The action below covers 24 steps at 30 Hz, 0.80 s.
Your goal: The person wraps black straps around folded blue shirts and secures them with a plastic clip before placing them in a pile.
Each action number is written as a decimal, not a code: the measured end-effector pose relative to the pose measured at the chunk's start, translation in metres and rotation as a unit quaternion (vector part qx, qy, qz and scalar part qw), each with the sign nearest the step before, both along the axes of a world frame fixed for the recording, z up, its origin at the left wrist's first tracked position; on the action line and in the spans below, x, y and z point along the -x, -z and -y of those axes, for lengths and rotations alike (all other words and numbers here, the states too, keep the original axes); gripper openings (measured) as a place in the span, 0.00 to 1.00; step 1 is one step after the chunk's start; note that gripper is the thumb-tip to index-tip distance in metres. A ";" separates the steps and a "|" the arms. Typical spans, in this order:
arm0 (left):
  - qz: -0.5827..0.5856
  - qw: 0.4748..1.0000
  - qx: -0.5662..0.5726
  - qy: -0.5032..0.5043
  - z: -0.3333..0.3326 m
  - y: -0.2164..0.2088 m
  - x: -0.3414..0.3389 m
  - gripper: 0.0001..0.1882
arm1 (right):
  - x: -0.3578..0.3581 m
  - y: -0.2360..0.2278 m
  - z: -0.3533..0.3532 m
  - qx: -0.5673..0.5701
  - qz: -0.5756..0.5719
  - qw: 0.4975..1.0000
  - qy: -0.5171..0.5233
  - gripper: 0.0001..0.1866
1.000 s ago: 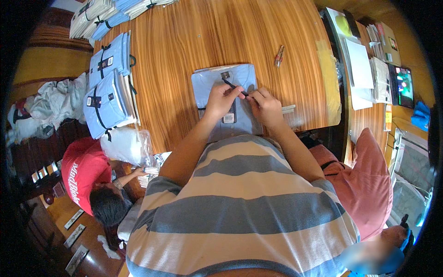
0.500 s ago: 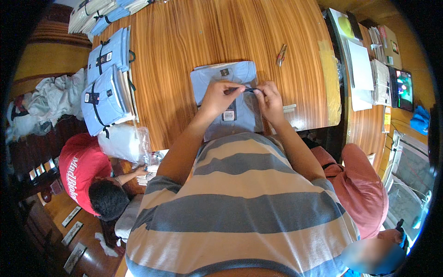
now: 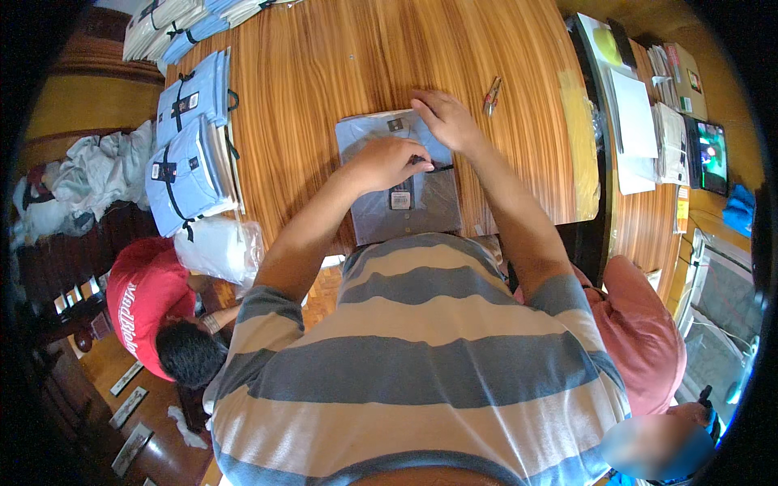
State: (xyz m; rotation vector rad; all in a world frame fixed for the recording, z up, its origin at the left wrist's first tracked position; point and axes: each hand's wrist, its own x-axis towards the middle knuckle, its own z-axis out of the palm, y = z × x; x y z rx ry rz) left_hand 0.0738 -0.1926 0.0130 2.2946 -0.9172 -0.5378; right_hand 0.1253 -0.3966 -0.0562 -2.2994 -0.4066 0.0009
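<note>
A folded blue-grey shirt (image 3: pixel 421 202) lies flat on the table in front of me, with a white tag (image 3: pixel 400 199) on it. A dark ribbon (image 3: pixel 442 169) runs across its middle. My left hand (image 3: pixel 387 164) is over the shirt, its fingers closed on the ribbon. My right hand (image 3: pixel 446 119) is at the shirt's far right corner, palm down with fingers stretched out and nothing seen in them. Whether it touches the shirt I cannot tell. To its right lies a pair of thread snips (image 3: pixel 491 96) with reddish handles.
Stacks of folded blue shirts (image 3: pixel 185 174) tied with black ribbon line the table's left side; more bundles (image 3: pixel 174 28) are at the far left. A clear plastic packet (image 3: pixel 217 251) hangs by the left corner. People sit on both sides, in a red shirt (image 3: pixel 150 300) and pink clothing (image 3: pixel 640 332).
My right hand has let go of the ribbon and moved away, up to the shirt's far right corner. The left hand stays at the ribbon. The person at left has leaned slightly.
</note>
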 end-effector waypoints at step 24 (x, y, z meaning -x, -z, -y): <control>0.106 0.988 0.099 0.046 -0.004 0.021 -0.006 0.05 | 0.112 -0.017 0.023 -0.272 -0.333 0.903 -0.012 0.06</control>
